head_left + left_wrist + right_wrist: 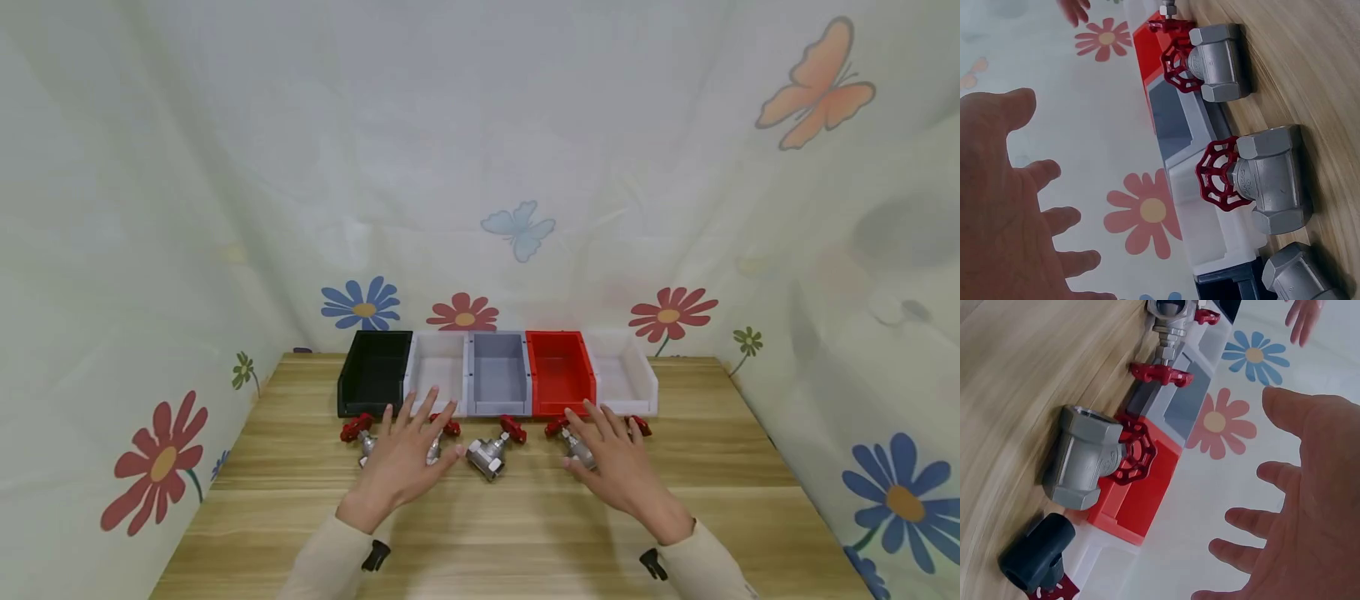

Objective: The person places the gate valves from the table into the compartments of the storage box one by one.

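I am holding the left hand (pixel 408 460) and the right hand (pixel 617 471) spread above the row of valves (pixel 483 458), fingers apart and gripping nothing. The valves are lying on the wooden table (pixel 487 533), just in front of the bins (pixel 499 409), their red wheels (pixel 513 429) pointing towards them. For a good hold, I am favouring the metal body of the silver valve (pixel 1088 459) before the red bin (pixel 561 375), since a wheel could turn under the fingers. I am judging a straight descent best, thumb one side and fingers the other, without brushing a neighbour. With the dark valve (pixel 1038 550), I am allowing for a rounder body that could roll if nudged.
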